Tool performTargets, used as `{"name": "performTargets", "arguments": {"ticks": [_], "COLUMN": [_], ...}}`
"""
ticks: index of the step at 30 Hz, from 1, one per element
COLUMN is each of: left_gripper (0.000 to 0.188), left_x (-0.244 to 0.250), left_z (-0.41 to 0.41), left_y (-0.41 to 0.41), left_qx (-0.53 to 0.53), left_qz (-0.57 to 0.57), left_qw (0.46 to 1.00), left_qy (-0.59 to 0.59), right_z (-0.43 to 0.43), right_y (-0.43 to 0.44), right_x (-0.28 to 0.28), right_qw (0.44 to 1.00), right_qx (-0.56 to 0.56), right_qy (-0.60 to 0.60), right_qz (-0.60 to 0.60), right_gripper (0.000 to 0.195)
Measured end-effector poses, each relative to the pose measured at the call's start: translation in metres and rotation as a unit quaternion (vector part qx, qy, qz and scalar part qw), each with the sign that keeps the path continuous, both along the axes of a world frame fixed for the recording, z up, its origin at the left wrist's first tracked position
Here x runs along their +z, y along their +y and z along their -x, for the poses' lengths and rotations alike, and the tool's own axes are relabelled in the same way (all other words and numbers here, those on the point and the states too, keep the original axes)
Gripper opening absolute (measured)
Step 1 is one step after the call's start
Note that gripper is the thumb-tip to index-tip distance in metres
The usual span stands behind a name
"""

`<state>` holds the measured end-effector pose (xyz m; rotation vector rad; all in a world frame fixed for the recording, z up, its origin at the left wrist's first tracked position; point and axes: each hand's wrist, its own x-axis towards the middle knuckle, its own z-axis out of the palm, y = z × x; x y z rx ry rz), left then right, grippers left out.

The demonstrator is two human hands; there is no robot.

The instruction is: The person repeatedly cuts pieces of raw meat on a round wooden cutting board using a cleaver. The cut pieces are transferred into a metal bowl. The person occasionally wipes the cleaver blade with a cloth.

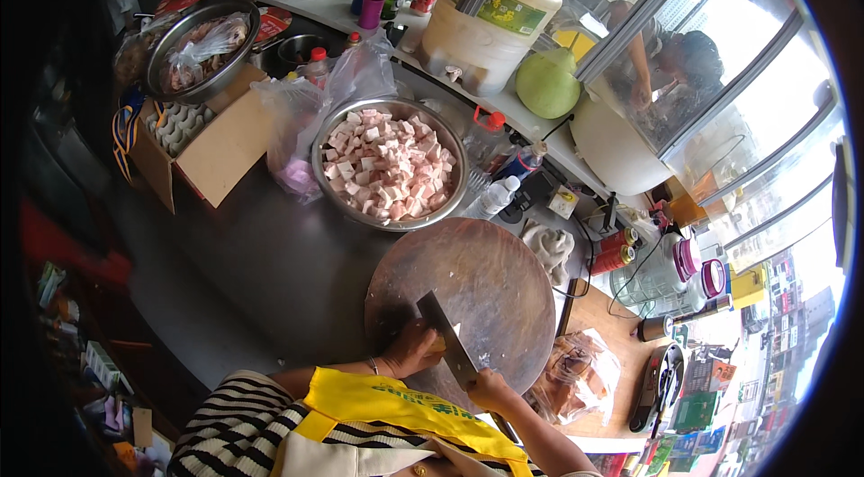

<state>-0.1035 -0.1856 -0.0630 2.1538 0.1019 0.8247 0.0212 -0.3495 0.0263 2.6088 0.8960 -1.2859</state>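
Note:
A round wooden chopping block (493, 274) lies before me. My right hand (487, 389) is closed on the handle end of a cleaver (447, 340), whose blade stands on edge over the block's lower left part. My left hand (413, 350) is at the blade's left side, its fingers bent around a small yellowish piece (439, 346) that is mostly hidden. A small pale bit touches the blade's right side, and crumbs lie on the wood. Beyond the block, a steel bowl (461, 197) is heaped with cubed pale pink meat (395, 166).
Left of the bowl are plastic bags (297, 133) and a cardboard box (226, 149) with egg trays, under another steel bowl (253, 25). Plastic bottles (496, 197) and a cloth (547, 249) border the block. Right stands a bagged item (580, 372). Behind glass, a person (688, 72) bends forward.

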Motion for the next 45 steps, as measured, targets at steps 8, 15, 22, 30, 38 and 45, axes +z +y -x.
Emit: {"name": "performTargets", "arguments": {"ticks": [8, 15, 22, 30, 38, 45], "left_gripper": [0.058, 0.053, 0.046, 0.047, 0.049, 0.032], "left_x": [0.020, 0.009, -0.016, -0.013, -0.039, -0.042], "left_z": [-0.002, -0.002, -0.007, -0.003, -0.009, -0.011], "left_y": [0.008, 0.009, 0.000, -0.007, -0.007, -0.014], "left_qx": [-0.048, -0.062, -0.038, 0.007, 0.022, 0.012], "left_qz": [0.060, 0.088, 0.017, -0.015, -0.023, -0.012], "left_qw": [0.997, 0.994, 0.999, 1.000, 0.998, 0.996], "left_qy": [0.023, 0.015, -0.001, 0.014, 0.046, 0.092], "right_z": [-0.001, 0.015, -0.005, -0.005, -0.005, 0.003], "right_y": [0.003, 0.013, 0.020, 0.034, 0.030, -0.017], "right_x": [-0.013, -0.003, -0.025, -0.029, -0.009, -0.006], "right_qw": [0.999, 0.994, 0.997, 0.994, 0.975, 0.914], "right_qx": [0.006, -0.085, -0.051, -0.038, -0.060, -0.160], "right_qy": [-0.048, -0.063, -0.045, -0.012, 0.123, 0.217], "right_qz": [0.006, -0.004, -0.022, -0.104, -0.173, -0.302], "right_gripper": [0.036, 0.039, 0.041, 0.044, 0.042, 0.031]}}
